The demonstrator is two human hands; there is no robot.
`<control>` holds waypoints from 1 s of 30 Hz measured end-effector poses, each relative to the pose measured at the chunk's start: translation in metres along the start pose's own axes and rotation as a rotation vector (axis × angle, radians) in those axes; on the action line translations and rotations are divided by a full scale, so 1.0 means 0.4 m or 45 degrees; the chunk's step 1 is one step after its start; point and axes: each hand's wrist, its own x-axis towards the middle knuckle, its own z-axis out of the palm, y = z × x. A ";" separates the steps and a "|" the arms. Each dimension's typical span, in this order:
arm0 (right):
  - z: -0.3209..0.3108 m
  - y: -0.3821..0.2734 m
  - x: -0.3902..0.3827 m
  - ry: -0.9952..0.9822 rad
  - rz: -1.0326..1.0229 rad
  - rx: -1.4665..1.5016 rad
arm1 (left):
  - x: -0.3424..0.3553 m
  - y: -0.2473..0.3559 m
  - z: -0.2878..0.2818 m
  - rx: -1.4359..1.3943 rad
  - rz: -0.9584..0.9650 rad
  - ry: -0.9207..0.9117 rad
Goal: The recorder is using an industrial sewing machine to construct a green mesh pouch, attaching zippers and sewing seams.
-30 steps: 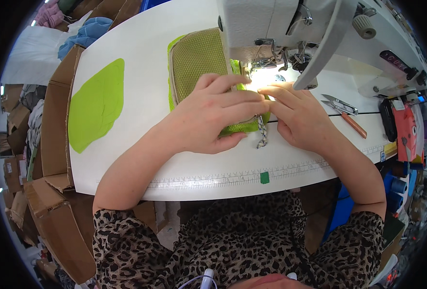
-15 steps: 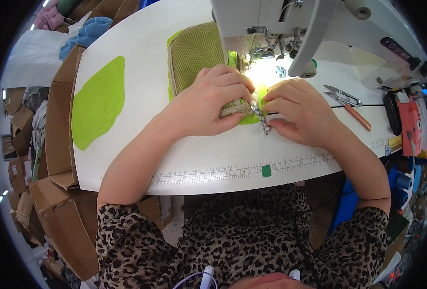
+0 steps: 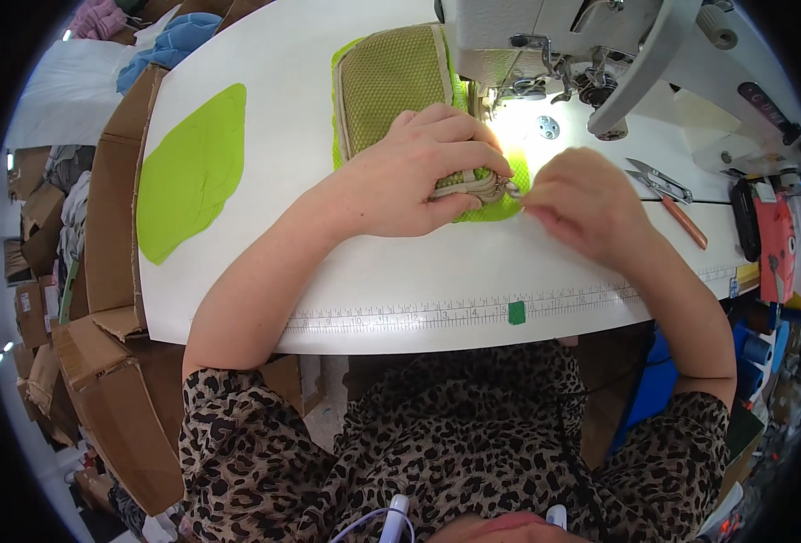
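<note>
My left hand [image 3: 418, 172] is closed on an olive mesh fabric piece [image 3: 387, 86] with beige binding, gripping its folded near edge. Bright lime fabric [image 3: 500, 212] lies beneath, showing along the piece's borders. From the fold a short grey patterned cord [image 3: 512, 189] sticks out to the right. Its outer end disappears into the fingers of my right hand [image 3: 590, 204], which are pinched together on it and slightly blurred. Both hands are just in front of the lit needle area of a white sewing machine [image 3: 545, 41].
Several lime fabric cut pieces [image 3: 192, 176] lie stacked on the left of the white table. Thread snips [image 3: 661, 181] and a copper-coloured handle [image 3: 685, 224] rest to the right. A measuring tape strip [image 3: 400, 316] runs along the front edge. Cardboard boxes [image 3: 115, 217] stand at the left.
My right fingers have closed on the cord, which hung toward the table's front before and now runs right into them. My left hand keeps its hold. The whole view has shifted slightly.
</note>
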 end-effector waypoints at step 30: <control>-0.019 0.042 -0.013 0.148 0.383 0.255 | 0.010 0.018 0.004 -0.092 -0.176 0.079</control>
